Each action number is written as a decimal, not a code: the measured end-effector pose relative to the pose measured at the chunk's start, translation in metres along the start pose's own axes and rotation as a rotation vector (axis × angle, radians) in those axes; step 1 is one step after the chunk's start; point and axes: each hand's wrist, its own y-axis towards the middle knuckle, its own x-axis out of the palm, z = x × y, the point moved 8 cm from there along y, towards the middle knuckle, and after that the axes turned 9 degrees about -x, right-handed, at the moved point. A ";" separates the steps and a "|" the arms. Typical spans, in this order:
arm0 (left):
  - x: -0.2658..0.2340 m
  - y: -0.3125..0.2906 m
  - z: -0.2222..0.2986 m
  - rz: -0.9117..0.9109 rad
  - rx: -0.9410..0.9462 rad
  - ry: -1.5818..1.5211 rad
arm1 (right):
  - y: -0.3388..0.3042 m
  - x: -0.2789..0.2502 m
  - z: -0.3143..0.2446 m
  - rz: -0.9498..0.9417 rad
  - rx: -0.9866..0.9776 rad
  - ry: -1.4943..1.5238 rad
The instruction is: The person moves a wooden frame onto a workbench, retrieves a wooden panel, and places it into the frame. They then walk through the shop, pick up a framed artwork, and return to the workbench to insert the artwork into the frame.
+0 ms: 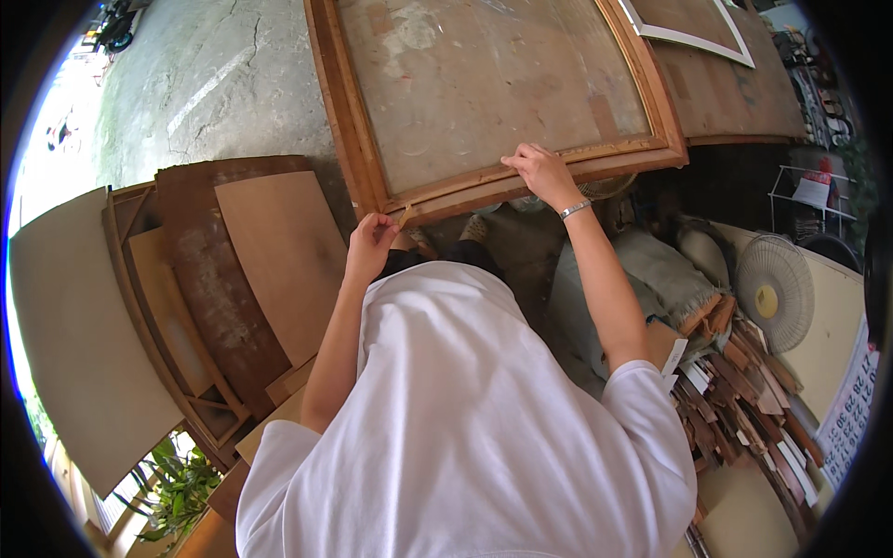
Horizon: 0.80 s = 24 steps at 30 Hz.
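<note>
A large wooden frame lies in front of me, with a smudged, see-through pane inside it. My left hand is closed in a pinch at the frame's near left corner. A short, thin yellowish strip sticks out from its fingertips. Over the near rail, right of its middle, my right hand has its thumb and fingers drawn together. Whatever they hold, if anything, is too small to make out. A narrow wood strip runs along the near rail between the hands.
Brown boards and a pale panel lean at the left, above a leafy plant. To the right are a grey cloth, a fan and a heap of wood offcuts. A white frame lies at the far right.
</note>
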 end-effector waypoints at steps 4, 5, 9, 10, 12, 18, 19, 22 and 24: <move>-0.011 -0.015 -0.010 0.056 -0.020 -0.059 | -0.001 0.011 0.000 -0.079 -0.015 -0.017; -0.013 -0.017 -0.012 0.079 -0.020 -0.064 | -0.001 0.009 -0.002 -0.039 -0.055 0.000; -0.011 -0.027 -0.015 0.089 -0.027 -0.116 | 0.004 0.015 0.002 -0.059 -0.053 0.024; -0.011 -0.029 -0.014 0.090 -0.027 -0.118 | 0.007 0.020 0.005 -0.121 -0.032 0.021; -0.013 -0.030 -0.012 0.083 -0.046 -0.094 | 0.011 0.026 0.007 -0.173 -0.030 0.022; -0.022 -0.026 0.000 0.080 -0.055 -0.061 | -0.007 0.015 0.023 -0.156 -0.013 0.001; -0.024 -0.025 0.002 0.089 -0.042 -0.075 | -0.017 0.007 0.032 -0.155 0.027 0.002; -0.026 -0.023 0.000 0.087 -0.046 -0.064 | -0.055 -0.053 0.073 0.025 0.181 -0.027; -0.025 -0.021 -0.001 0.082 -0.035 -0.059 | -0.081 -0.096 0.095 0.141 0.303 -0.095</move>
